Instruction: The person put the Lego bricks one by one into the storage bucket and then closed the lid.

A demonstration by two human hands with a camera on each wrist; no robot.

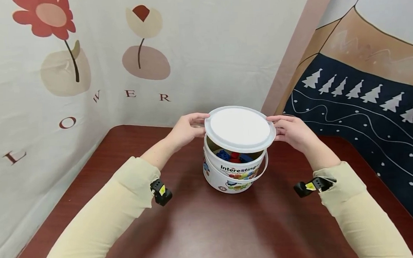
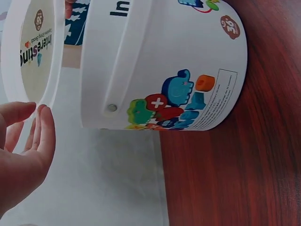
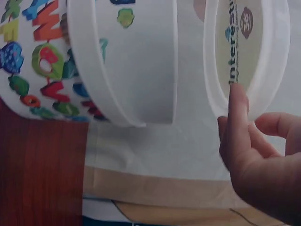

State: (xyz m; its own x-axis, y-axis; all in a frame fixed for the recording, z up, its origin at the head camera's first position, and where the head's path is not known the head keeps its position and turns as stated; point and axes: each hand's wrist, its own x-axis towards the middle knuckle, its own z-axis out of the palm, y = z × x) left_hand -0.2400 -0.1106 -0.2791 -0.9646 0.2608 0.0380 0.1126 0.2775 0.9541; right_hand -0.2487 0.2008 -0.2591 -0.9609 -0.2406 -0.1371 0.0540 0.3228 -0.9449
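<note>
A round white lid [image 1: 240,128] is held above a white bucket [image 1: 230,182], with a gap between the two in both wrist views. My left hand [image 1: 189,129] pinches the lid's left edge between thumb and fingers. On the opposite edge, my right hand [image 1: 290,130] grips the rim, its fingers under the lid in the right wrist view. Blue and red toy pieces [image 1: 234,157] show inside the bucket below the lid's front. Printed pictures and the word "Interesting" cover the bucket's side, and its white handle [image 1: 264,168] hangs down at the front.
The bucket stands on a dark red-brown table [image 1: 211,230], toward its back edge. Behind and to the left hangs a white cloth [image 1: 202,47] with printed flowers and letters. A dark blue cloth with white trees [image 1: 362,97] borders the table's right side.
</note>
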